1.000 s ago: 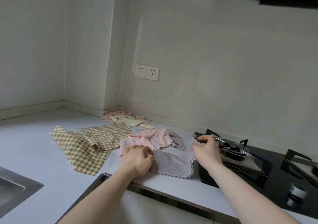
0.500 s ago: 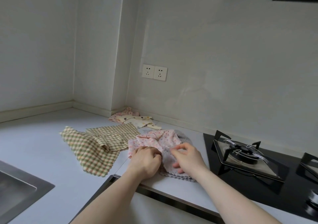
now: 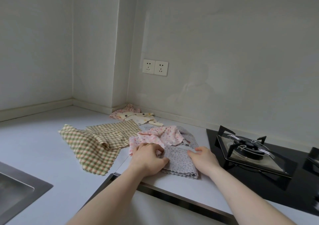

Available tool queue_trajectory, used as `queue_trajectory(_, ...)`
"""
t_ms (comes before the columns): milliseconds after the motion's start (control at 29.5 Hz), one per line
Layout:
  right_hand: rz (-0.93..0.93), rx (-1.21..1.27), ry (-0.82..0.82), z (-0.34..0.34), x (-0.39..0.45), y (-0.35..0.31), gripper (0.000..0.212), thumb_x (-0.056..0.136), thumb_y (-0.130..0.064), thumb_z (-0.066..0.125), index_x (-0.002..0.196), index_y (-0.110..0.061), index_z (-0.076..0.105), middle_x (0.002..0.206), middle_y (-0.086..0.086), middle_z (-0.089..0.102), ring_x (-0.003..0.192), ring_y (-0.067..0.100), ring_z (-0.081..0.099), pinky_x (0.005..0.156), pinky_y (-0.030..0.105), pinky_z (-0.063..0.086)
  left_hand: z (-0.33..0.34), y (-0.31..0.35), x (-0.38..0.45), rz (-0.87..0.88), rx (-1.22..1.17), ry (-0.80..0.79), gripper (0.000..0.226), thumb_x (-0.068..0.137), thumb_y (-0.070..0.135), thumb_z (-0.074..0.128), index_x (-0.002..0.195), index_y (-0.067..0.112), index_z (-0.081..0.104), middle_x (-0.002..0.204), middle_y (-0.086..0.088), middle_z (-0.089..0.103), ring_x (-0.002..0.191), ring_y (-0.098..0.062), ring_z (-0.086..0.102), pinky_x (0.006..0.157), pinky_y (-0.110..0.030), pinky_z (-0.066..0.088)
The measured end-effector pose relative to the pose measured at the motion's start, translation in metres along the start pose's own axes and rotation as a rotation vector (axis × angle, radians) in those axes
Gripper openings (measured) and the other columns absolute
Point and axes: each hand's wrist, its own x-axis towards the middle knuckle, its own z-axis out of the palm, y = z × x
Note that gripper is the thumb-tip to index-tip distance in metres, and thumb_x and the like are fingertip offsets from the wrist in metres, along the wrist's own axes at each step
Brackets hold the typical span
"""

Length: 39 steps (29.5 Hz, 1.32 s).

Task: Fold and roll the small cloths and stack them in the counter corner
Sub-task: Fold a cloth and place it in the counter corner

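Note:
A grey dotted cloth (image 3: 180, 161) lies folded in half near the counter's front edge. My left hand (image 3: 149, 157) pinches its left edge with curled fingers. My right hand (image 3: 202, 157) rests on its right side, fingers bent over the fold. A pink floral cloth (image 3: 160, 135) lies crumpled just behind, partly over the grey one. Two green checked cloths (image 3: 89, 148) are spread to the left. In the counter corner lie a pink cloth (image 3: 120, 113) and a cream dotted cloth (image 3: 138, 117), loose.
A black gas hob (image 3: 250, 154) with a burner grate sits right of the cloths. A steel sink (image 3: 15, 192) is at the lower left. Two wall sockets (image 3: 155, 67) are above the corner. The counter's metal front edge (image 3: 172, 195) runs below my hands.
My right hand carried the grey cloth's right edge over to the left, folding it in half, then slid back to the right side. My left hand stayed on the left edge.

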Motion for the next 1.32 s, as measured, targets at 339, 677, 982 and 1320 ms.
queue_trajectory(339,-0.12,0.428,0.021,0.013,-0.009,0.011,0.049,0.081,-0.01,0.082,0.12,-0.033,0.062,0.109,-0.002,0.065,0.1,0.017,0.066,0.093,0.041,0.057,-0.004,0.003,-0.003,-0.039,-0.185,-0.015,0.044,0.068,0.048,0.064,0.112,0.041,0.062,0.111,0.017,0.067,0.109,-0.013,0.061,0.099,-0.038,0.051)
queue_trajectory(677,-0.328,0.594,0.06,0.009,-0.028,0.014,0.047,0.082,0.006,0.078,0.114,-0.026,0.067,0.109,-0.001,0.07,0.092,0.01,0.072,0.077,0.023,0.059,-0.007,0.003,-0.007,0.023,-0.249,-0.025,0.062,0.077,0.046,0.065,0.136,0.047,0.05,0.118,0.032,0.063,0.121,-0.008,0.055,0.105,-0.04,0.048)
queue_trajectory(982,-0.271,0.535,-0.003,0.014,-0.025,0.012,0.044,0.08,-0.022,0.078,0.117,-0.041,0.064,0.11,-0.021,0.072,0.11,0.007,0.065,0.101,0.036,0.05,-0.001,-0.002,0.001,0.078,-0.263,0.129,0.01,0.088,0.037,0.063,0.083,0.032,0.069,0.081,0.01,0.063,0.079,-0.013,0.058,0.074,-0.041,0.053)
queue_trajectory(1320,-0.271,0.426,0.163,0.015,-0.026,0.017,0.023,0.088,-0.006,0.069,0.089,-0.029,0.072,0.076,-0.004,0.069,0.052,0.01,0.057,0.05,0.016,0.043,-0.008,0.007,-0.009,0.081,-0.436,0.138,0.008,0.098,0.029,0.061,0.096,0.031,0.069,0.069,0.009,0.075,0.062,-0.004,0.068,0.061,-0.027,0.055)
